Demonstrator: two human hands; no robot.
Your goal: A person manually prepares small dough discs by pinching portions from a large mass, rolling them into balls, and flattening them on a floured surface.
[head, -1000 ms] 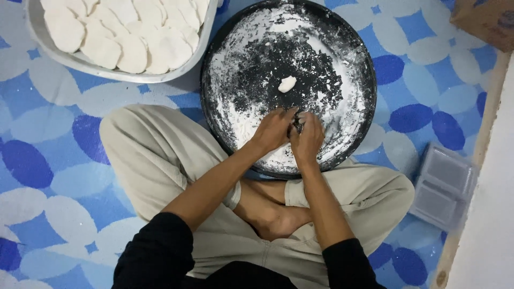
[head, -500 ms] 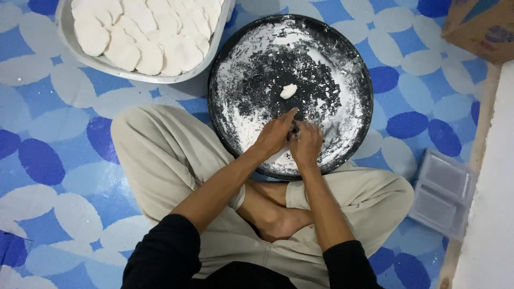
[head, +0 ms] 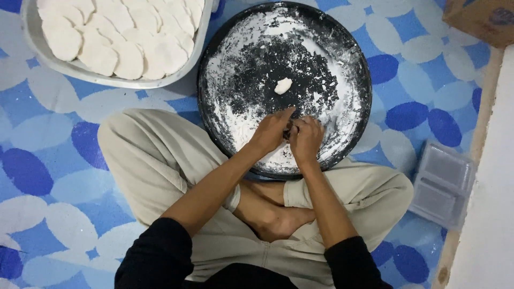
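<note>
Grey tray (head: 32, 45) of flat white dough discs (head: 128, 37), upper left; clear plastic container (head: 444, 184), right; cardboard box (head: 482, 18), top right; blue patterned floor mat (head: 43, 176).

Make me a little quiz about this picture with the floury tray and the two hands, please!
1. True or false: both hands, the left hand and the right hand, are pressed together over the round black tray.
2. What lies alone near the middle of the tray: A) a spoon, B) a small white dough lump, C) an egg?
3. Fill in: the flat white dough discs are piled in the pale ____ at the top left.

Key: 1 true. 2 B. 3 dish. Whatever the fingers pinch between them is hidden.
</note>
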